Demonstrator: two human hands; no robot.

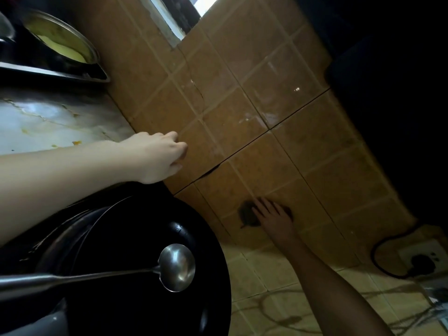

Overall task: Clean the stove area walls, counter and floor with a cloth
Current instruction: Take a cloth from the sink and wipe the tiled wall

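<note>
Cloth (247, 215) pressed to wall (242, 93) by spread right hand (274, 215) for wiping; left hand (157, 157) curled, empty, seemingly braced there.

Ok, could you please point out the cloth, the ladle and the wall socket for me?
cloth (247, 214), head view, on its dark exposed left part.
ladle (178, 266), head view, on the middle of its bowl.
wall socket (412, 252), head view, on its white plate.

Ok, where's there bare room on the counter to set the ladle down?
The bare marble counter between the stove edge and your left arm, though it's spotted with crumbs. Below the arm it's crowded: the wok holding the ladle fills it.
</note>
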